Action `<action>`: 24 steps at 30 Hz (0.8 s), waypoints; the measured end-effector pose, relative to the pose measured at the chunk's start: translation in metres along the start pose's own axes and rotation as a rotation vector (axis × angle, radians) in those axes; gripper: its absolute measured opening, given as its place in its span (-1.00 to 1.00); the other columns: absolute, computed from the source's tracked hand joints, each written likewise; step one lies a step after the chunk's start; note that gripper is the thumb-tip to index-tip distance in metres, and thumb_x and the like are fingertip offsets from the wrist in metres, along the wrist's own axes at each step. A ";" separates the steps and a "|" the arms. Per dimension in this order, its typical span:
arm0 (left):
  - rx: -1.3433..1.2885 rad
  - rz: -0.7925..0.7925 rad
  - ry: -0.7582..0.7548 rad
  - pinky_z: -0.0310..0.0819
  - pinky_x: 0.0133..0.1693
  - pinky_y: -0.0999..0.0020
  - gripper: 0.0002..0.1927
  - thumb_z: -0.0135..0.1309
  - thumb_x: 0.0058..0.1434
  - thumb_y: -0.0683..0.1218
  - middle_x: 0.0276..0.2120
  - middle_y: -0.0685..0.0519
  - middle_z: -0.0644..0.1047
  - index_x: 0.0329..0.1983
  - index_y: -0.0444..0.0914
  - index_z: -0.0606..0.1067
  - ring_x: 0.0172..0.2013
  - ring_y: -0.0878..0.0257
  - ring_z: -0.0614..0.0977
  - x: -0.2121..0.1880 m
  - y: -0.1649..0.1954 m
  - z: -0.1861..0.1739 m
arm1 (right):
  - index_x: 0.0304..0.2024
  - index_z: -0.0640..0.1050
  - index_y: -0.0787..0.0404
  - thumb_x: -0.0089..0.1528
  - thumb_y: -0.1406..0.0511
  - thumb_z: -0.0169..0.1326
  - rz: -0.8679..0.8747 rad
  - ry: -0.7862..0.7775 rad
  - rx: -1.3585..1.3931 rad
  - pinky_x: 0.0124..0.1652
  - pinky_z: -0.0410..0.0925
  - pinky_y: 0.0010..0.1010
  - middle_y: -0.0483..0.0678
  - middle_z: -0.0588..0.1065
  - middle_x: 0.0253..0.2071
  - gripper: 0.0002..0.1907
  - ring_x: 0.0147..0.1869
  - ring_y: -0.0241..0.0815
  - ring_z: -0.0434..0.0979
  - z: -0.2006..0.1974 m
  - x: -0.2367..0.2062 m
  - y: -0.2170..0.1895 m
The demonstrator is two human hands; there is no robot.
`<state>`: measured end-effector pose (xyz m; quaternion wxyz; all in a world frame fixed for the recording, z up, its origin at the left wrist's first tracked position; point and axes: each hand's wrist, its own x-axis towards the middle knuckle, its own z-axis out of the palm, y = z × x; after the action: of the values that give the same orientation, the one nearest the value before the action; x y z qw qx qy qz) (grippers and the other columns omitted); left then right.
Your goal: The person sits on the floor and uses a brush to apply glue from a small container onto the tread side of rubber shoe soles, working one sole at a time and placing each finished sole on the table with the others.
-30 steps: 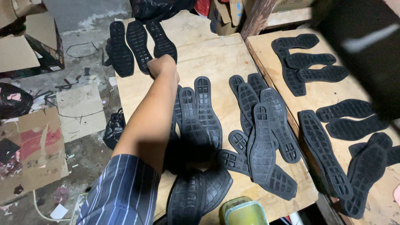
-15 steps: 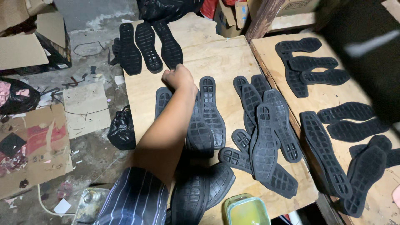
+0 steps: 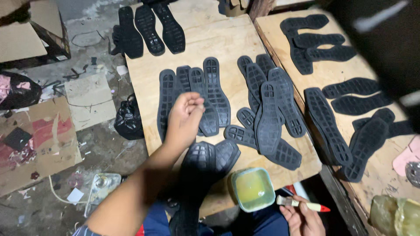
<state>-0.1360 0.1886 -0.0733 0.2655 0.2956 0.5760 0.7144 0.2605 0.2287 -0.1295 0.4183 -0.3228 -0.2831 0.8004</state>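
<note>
- Plywood, pale and worn, makes the board table carrying black ribbed rubber shoe soles.
- Your left hand hovers above them, fingers loosely curled, empty.
- Your right hand grips a small wooden-handled brush beside the green glue tub.
- Cardboard scraps litter the grey concrete floor.

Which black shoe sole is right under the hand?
The sole beside the left hand, its heel peeking from beneath the fingers; the others lie clear of them.

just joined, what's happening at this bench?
A person sits at a plywood board spread with black rubber shoe soles. Their left hand hovers over a row of soles, fingers loosely curled, holding nothing clearly visible. Their right hand grips a small brush with a pale handle and red tip beside a green tub of yellowish liquid.
</note>
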 end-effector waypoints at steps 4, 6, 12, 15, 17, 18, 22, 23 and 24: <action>0.487 -0.026 0.063 0.49 -0.14 0.25 -0.57 0.12 0.21 -0.18 -0.18 -0.17 0.50 0.15 -0.39 0.42 -0.20 0.05 0.54 -0.111 0.003 -0.022 | 0.13 0.50 0.44 0.43 0.31 -0.03 0.009 0.007 0.036 0.11 0.40 0.06 0.25 0.56 -0.01 -0.67 0.05 0.13 0.59 -0.013 -0.022 0.001; 0.890 0.153 0.089 0.47 -0.06 0.08 -0.43 0.26 0.08 -0.12 -0.13 -0.22 0.49 0.13 -0.41 0.38 -0.11 -0.10 0.55 -0.153 0.010 -0.029 | 0.12 0.51 0.44 0.43 0.32 -0.02 -0.005 -0.002 0.031 0.12 0.39 0.05 0.22 0.56 -0.04 -0.69 0.04 0.10 0.59 -0.017 -0.026 0.002; 0.910 0.134 -0.018 0.42 -0.01 -0.01 -0.38 0.36 -0.02 -0.07 -0.12 -0.23 0.51 0.08 -0.35 0.40 -0.04 -0.19 0.53 -0.180 0.001 -0.038 | 0.06 0.53 0.40 0.41 0.32 0.01 -0.040 0.035 -0.097 0.09 0.43 -0.03 0.16 0.57 -0.07 -0.73 -0.01 0.02 0.59 -0.028 -0.032 0.005; 0.709 -0.037 0.005 0.51 -0.13 0.19 -0.48 0.31 0.01 -0.15 -0.21 -0.14 0.56 0.01 -0.36 0.40 -0.19 0.02 0.62 -0.177 -0.014 -0.039 | 0.05 0.54 0.38 0.42 0.31 0.02 -0.085 0.087 -0.156 0.04 0.44 -0.08 0.12 0.56 -0.07 -0.74 -0.02 -0.04 0.58 -0.028 -0.038 0.008; 0.536 -0.067 0.001 0.51 -0.20 0.29 -0.63 0.23 0.14 -0.19 -0.28 -0.08 0.59 0.00 -0.37 0.44 -0.28 0.13 0.61 -0.182 -0.020 -0.039 | 0.06 0.55 0.38 0.44 0.30 0.04 -0.129 0.102 -0.184 0.00 0.45 -0.12 0.10 0.55 -0.10 -0.75 -0.06 -0.08 0.57 -0.024 -0.046 0.009; 0.448 -0.081 -0.003 0.52 -0.24 0.34 -0.69 0.19 0.21 -0.21 -0.32 -0.05 0.60 0.00 -0.38 0.47 -0.32 0.19 0.60 -0.184 -0.022 -0.039 | 0.06 0.55 0.38 0.43 0.31 0.05 -0.148 0.097 -0.192 -0.01 0.46 -0.14 0.10 0.55 -0.13 -0.75 -0.08 -0.08 0.57 -0.023 -0.049 0.008; -0.078 -0.189 -0.015 0.53 -0.23 0.48 -0.79 0.04 0.31 -0.26 -0.24 -0.03 0.62 -0.01 -0.43 0.44 -0.29 0.33 0.63 -0.187 -0.009 -0.049 | 0.04 0.55 0.36 0.33 0.37 0.11 -0.211 0.115 -0.332 -0.07 0.47 -0.25 0.05 0.58 -0.18 -0.75 -0.17 -0.12 0.60 0.005 -0.060 -0.002; -0.160 -0.259 0.004 0.54 -0.25 0.47 -0.80 0.02 0.32 -0.27 -0.23 -0.06 0.62 -0.01 -0.44 0.45 -0.30 0.30 0.63 -0.186 0.000 -0.055 | 0.02 0.55 0.34 0.28 0.38 0.12 -0.222 0.134 -0.394 -0.08 0.47 -0.29 0.03 0.60 -0.19 -0.74 -0.20 -0.14 0.61 0.015 -0.062 -0.006; -0.241 -0.331 0.024 0.55 -0.27 0.45 -0.80 0.01 0.32 -0.29 -0.23 -0.09 0.61 -0.01 -0.45 0.46 -0.32 0.27 0.63 -0.187 0.010 -0.059 | 0.01 0.57 0.33 0.28 0.37 0.14 -0.256 0.104 -0.581 -0.08 0.46 -0.33 0.00 0.61 -0.19 -0.74 -0.18 -0.18 0.60 0.025 -0.063 -0.009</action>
<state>-0.0513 0.0130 -0.0947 0.4060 0.1544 0.5302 0.7282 0.2744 0.1748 -0.0896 0.4198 -0.4309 -0.5164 0.6094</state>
